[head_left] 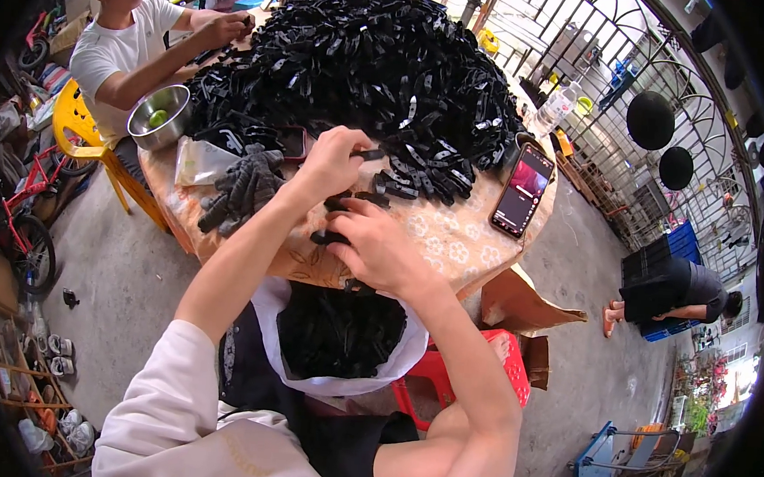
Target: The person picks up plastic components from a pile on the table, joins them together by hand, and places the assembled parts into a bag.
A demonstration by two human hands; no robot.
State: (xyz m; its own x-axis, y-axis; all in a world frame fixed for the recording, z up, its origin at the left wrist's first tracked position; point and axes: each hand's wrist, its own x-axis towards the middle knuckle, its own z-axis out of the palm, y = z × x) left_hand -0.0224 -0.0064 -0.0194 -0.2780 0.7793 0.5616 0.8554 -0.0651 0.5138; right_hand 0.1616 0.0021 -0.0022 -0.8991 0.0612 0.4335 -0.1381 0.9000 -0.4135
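Observation:
A large heap of small, elongated black plastic pieces point(366, 71) covers most of a round table with a flowered orange cloth point(430, 233). At the heap's near edge, my left hand point(334, 161) pinches one black piece point(370, 154) between thumb and fingers. Closer to me, my right hand point(381, 247) curls over a few black pieces point(330, 237) at the table's rim; its fingers partly hide them. Below both hands, a white sack point(396, 362) hangs open under the table edge, holding many black pieces point(337, 332).
Left of my hands lie dark grey gloves point(245, 186), a clear plastic bag point(201, 163) and a metal bowl point(160, 116). A phone point(523, 190) leans at right. A co-worker point(131, 48) sits at far left by a yellow chair point(74, 119). A red stool point(430, 377) stands beside the sack.

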